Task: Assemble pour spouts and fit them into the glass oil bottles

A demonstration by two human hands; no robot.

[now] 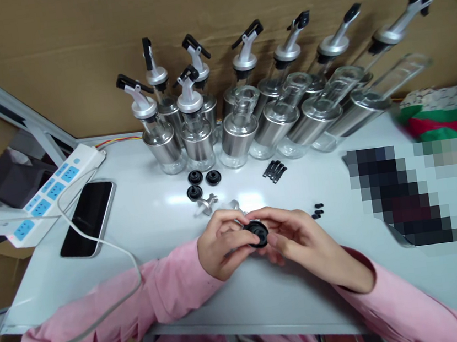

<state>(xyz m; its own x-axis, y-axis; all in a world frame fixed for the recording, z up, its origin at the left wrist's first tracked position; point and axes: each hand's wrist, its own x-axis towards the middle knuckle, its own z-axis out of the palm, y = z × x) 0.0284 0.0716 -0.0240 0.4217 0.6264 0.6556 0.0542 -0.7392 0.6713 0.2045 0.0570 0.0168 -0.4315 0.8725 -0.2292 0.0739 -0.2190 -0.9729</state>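
Both hands meet near the front of the table around a round black stopper point(258, 234). My left hand point(224, 243) is closed on its left side, with a finger across its face. My right hand point(297, 237) grips its right edge between thumb and fingers. Just behind my left hand a silver spout piece point(206, 204) lies on the table, and another silver part point(235, 205) is partly hidden by the fingers. Beyond them sit black stoppers point(213, 178) in a small group. Short black levers point(274, 171) lie side by side, and several tiny black pieces point(318, 205) are to the right.
Glass and steel bottles point(239, 136) line the back of the table point(151, 186), many topped with silver pourers point(190, 101). A phone point(88, 218), a power strip point(54, 192) and a white cable point(117, 248) are left. A patterned bag point(447, 122) lies at the right.
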